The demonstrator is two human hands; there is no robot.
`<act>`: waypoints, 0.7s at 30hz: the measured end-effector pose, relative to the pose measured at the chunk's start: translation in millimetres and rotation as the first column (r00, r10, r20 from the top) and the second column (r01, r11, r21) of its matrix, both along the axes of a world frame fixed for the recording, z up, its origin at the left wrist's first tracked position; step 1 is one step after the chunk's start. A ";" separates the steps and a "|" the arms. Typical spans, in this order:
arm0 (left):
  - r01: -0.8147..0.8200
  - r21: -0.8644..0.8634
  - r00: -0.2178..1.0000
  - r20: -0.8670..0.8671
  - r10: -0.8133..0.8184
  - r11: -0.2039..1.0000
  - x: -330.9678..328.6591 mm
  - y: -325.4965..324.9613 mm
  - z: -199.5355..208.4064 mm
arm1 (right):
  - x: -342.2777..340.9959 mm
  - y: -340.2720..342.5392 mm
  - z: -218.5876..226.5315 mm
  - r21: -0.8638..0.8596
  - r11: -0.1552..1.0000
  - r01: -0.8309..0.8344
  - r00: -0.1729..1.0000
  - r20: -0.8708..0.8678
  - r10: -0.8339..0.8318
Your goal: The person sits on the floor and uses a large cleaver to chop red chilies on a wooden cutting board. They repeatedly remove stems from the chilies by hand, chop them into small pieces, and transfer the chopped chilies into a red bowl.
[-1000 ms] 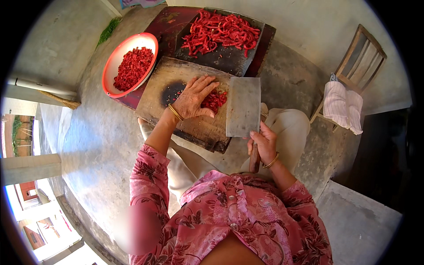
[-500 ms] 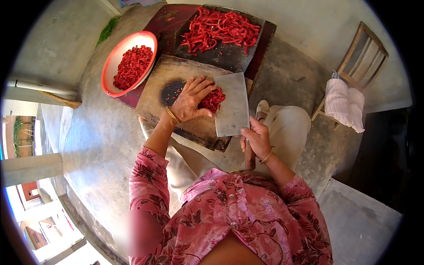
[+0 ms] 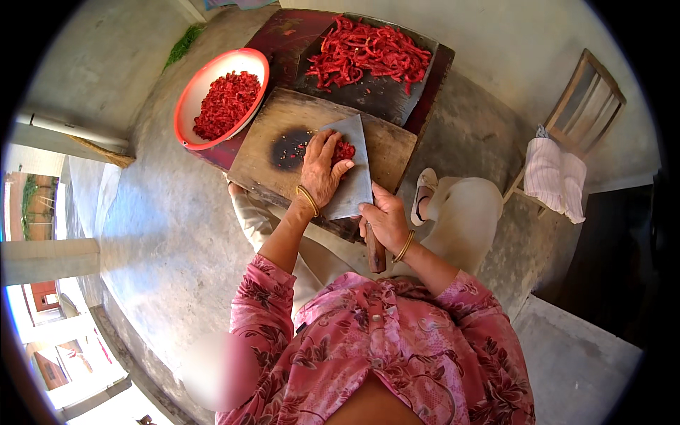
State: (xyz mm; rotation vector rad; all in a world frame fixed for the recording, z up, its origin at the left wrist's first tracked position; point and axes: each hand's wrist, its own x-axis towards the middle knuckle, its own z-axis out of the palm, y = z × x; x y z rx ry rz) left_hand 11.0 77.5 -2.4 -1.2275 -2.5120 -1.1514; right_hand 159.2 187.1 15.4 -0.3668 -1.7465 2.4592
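Bare concrete floor lies under a low wooden chopping board. On the board a broad cleaver lies flat; it looks heavy, stiff and sharp, safest taken by the handle. The right hand is clamped on this handle, the left hand presses chopped red chillies against the blade. Behind the board stands a red bowl

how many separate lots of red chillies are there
3. Chopped pieces fill the red-rimmed bowl at upper left; whole chillies lie on the dark tray at top; a small clump sits on the wooden board under the left hand, partly hidden.
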 end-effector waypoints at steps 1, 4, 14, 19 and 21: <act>-0.017 0.040 1.000 0.026 0.016 0.999 0.5 -1.0 0.3 | -3.9 -4.8 -5.0 -0.028 1.000 -0.006 1.000 0.018 0.007; -0.059 0.154 0.994 0.095 0.045 0.986 -3.7 -7.6 -3.4 | -14.1 -11.3 -0.5 0.022 0.999 -0.050 0.999 0.021 0.049; -0.155 0.265 0.983 -0.055 0.176 0.952 -84.7 -24.3 52.4 | -111.1 -14.8 64.9 0.186 0.972 -0.141 0.980 -0.116 0.165; -0.182 0.327 0.969 -0.100 0.226 0.927 -182.2 -52.9 100.4 | -223.6 -27.3 103.2 0.526 0.841 -0.124 0.947 -0.191 0.259; -0.305 0.249 0.945 -0.039 0.324 0.919 -223.2 -86.7 97.1 | -262.4 -37.2 95.9 0.758 0.652 0.021 0.933 -0.249 0.259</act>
